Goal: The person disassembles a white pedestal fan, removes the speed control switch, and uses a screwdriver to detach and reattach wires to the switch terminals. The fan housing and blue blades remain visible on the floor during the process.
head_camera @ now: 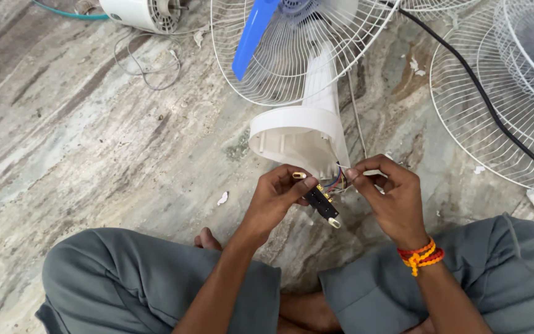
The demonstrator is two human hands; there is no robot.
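Observation:
My left hand point(277, 199) pinches a small black switch block point(321, 203) with brass terminals and a white tip. My right hand point(392, 196), with red and orange thread bands at the wrist, grips the coloured wires point(337, 180) that run from the block into the open base of a white fan stand point(301, 135). The stand lies on the stone floor just beyond both hands. Its wire cage point(292, 62) and a blue blade point(251, 38) are at the top of the view.
A second white fan cage point(502, 105) lies at the right, with a black cable point(477, 86) crossing it. A white motor housing point(140, 12) and loose thin wire point(146, 62) lie at the upper left. My knees in grey trousers point(156, 278) frame the bottom.

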